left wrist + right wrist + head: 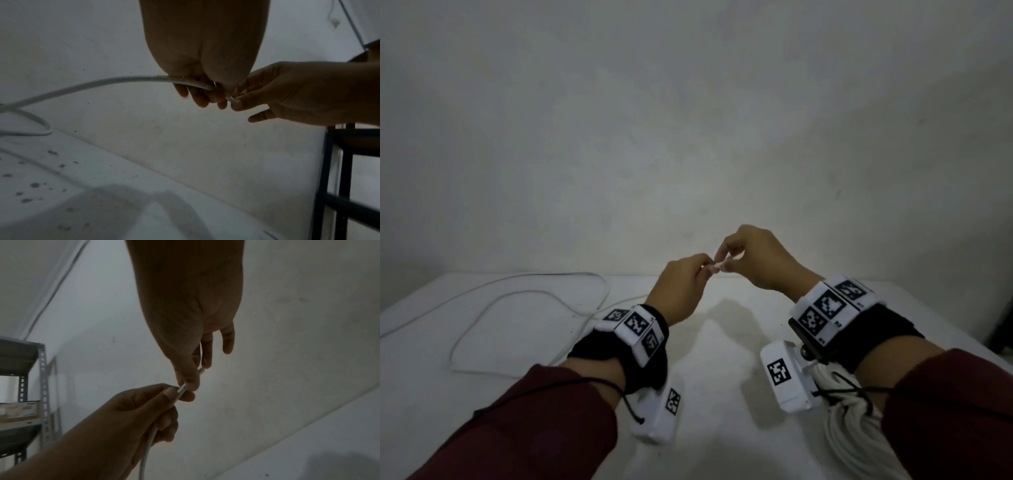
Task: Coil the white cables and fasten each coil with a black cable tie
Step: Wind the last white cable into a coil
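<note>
Left hand (681,291) pinches white cable (115,82) near its end; right hand (756,257) pinches same end at fingertips, both raised together above counter (722,342). Rest of cable trails left, lying in loose loops on counter. I judge first coil barely begun. Risk: short end slips from my right pinch; slack loops snag or tangle when pulled. Tied white bundle (852,428) under right forearm, partly cut off. Loose black ties: none in view. Dim light, cable tip unclear.
</note>
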